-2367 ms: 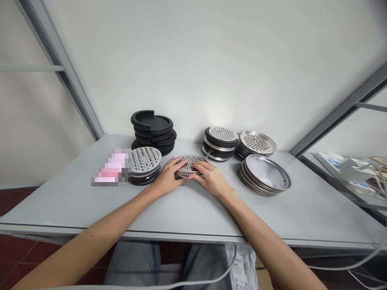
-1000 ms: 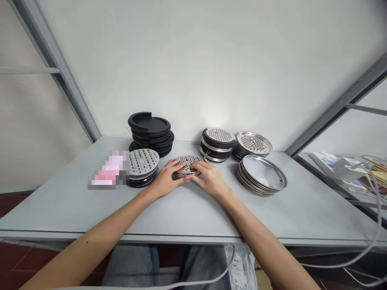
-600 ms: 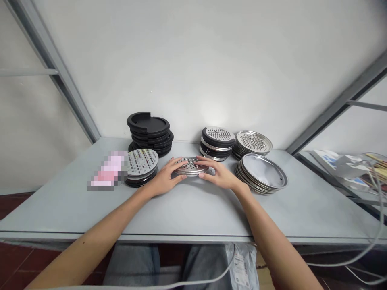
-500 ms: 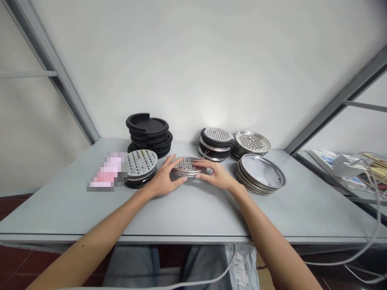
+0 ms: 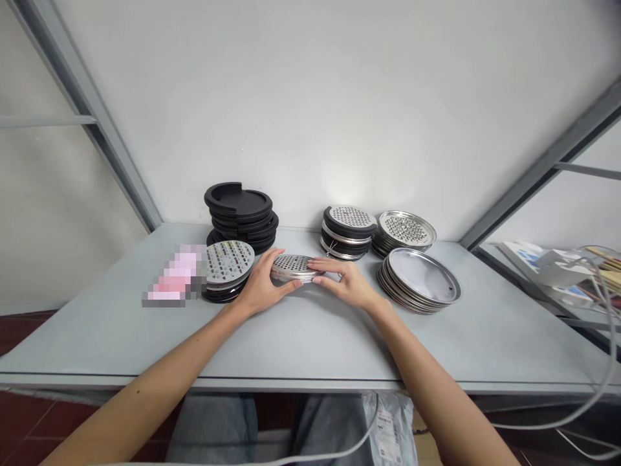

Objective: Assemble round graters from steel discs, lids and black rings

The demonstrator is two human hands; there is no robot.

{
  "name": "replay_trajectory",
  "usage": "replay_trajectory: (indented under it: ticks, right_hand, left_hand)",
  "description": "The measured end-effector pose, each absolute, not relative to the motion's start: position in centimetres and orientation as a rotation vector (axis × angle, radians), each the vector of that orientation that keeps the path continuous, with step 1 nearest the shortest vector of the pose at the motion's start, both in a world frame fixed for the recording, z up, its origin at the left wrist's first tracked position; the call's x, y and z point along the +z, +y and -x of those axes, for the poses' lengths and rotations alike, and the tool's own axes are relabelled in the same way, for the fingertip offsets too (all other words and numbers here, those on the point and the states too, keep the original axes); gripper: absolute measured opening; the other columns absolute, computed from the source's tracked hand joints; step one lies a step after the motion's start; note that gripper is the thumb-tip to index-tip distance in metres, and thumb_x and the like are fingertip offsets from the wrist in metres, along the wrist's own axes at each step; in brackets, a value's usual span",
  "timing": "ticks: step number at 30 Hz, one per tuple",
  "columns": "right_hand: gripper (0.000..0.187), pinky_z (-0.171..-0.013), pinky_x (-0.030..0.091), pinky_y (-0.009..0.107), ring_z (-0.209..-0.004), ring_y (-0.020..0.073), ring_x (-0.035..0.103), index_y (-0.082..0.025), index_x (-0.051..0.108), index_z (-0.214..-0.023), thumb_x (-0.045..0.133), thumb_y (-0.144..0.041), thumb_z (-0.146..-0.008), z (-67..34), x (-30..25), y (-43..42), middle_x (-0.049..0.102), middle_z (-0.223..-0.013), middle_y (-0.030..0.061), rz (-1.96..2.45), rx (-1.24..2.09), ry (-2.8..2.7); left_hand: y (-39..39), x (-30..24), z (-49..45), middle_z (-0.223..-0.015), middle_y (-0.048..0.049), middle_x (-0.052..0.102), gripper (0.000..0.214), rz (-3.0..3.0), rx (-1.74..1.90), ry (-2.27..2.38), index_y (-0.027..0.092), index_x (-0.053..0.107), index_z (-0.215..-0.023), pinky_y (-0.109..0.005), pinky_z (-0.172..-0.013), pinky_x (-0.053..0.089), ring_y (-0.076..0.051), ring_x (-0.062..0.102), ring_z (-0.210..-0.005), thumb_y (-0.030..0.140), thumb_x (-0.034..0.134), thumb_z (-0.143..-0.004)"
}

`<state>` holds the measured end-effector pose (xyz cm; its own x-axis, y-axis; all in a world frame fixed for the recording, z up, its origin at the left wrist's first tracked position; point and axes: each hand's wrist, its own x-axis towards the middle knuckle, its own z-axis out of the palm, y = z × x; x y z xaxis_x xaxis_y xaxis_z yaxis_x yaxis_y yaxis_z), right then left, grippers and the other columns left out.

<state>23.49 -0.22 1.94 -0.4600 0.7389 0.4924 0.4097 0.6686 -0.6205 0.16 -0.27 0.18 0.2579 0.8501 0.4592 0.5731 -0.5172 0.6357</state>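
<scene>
Working at a grey table (image 5: 310, 336). Standing at right rear: a stack of plain steel plates (image 5: 420, 278), backed by a perforated tray stack (image 5: 406, 228) and a black-and-steel stack (image 5: 348, 230). Standing at left rear: black rings (image 5: 241, 210), fronted by a grater disc stack (image 5: 228, 266) just beside the left hand (image 5: 259, 288). Holding a perforated disc (image 5: 292, 265) at table centre, between those stacks. Curling the left hand round its left edge, fingers closed. Laying the right hand (image 5: 352, 285) on its right rim, fingers stretched almost flat, gripping nothing.
</scene>
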Motion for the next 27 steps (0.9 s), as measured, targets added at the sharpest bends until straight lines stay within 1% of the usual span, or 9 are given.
replay_trajectory:
  ticks: [5,10,14,18,23,27]
  right_hand:
    - [0.033,-0.101,0.044,0.047,-0.114,0.0271,0.059,-0.023,0.070,-0.107,0.066,-0.040,-0.080,-23.38,2.02,-0.28,0.069,-0.111,0.0073,0.905,0.654,-2.051]
    - [0.033,-0.102,0.044,0.047,-0.114,0.0276,0.059,-0.022,0.071,-0.105,0.069,-0.040,-0.077,-23.50,2.18,-0.32,0.070,-0.110,0.0080,0.920,0.716,-2.034]
    - [0.033,-0.102,0.044,0.049,-0.114,0.0284,0.059,-0.023,0.072,-0.103,0.070,-0.041,-0.076,-23.42,2.29,-0.31,0.070,-0.109,0.0079,0.934,0.732,-2.020]
    - [0.033,-0.102,0.043,0.049,-0.113,0.0285,0.060,-0.022,0.072,-0.102,0.071,-0.041,-0.075,-23.29,2.54,-0.48,0.070,-0.108,0.0081,0.954,0.757,-1.997]
    - [0.032,-0.101,0.045,0.046,-0.111,0.0280,0.061,-0.021,0.073,-0.101,0.071,-0.040,-0.075,-23.25,2.58,-0.68,0.071,-0.106,0.0074,0.985,0.751,-1.971]
    - [0.032,-0.100,0.046,0.044,-0.109,0.0277,0.062,-0.021,0.073,-0.101,0.071,-0.040,-0.074,-23.29,2.47,-0.71,0.072,-0.104,0.0067,1.010,0.720,-1.964]
  left_hand:
    - [-0.31,0.22,-0.34,-0.133,-0.0109,0.048,0.073,-2.184,1.119,1.304,0.022,0.043,-0.129,-0.044,-0.103,0.038,-0.029,0.045,-0.125,0.052,0.072,-0.070]
    - [-0.29,0.17,-0.15,-0.136,-0.0108,0.047,0.078,-2.210,1.081,1.265,0.021,0.041,-0.132,-0.042,-0.105,0.037,-0.029,0.044,-0.126,0.053,0.073,-0.068]
    - [-0.33,0.28,-0.01,-0.137,-0.0105,0.047,0.081,-2.205,1.047,1.252,0.022,0.039,-0.135,-0.044,-0.104,0.038,-0.030,0.045,-0.126,0.053,0.072,-0.068]
    - [-0.45,0.53,-0.03,-0.137,-0.0102,0.047,0.082,-2.193,1.034,1.246,0.023,0.037,-0.137,-0.044,-0.104,0.037,-0.030,0.046,-0.125,0.052,0.072,-0.068]
    - [-0.34,0.55,0.07,-0.140,-0.0091,0.045,0.081,-2.210,1.037,1.202,0.023,0.037,-0.138,-0.042,-0.107,0.035,-0.028,0.043,-0.128,0.052,0.071,-0.070]
    - [-0.35,0.53,0.12,-0.146,-0.0092,0.038,0.082,-2.250,1.024,1.170,0.022,0.034,-0.141,-0.042,-0.111,0.030,-0.028,0.035,-0.135,0.053,0.068,-0.073]
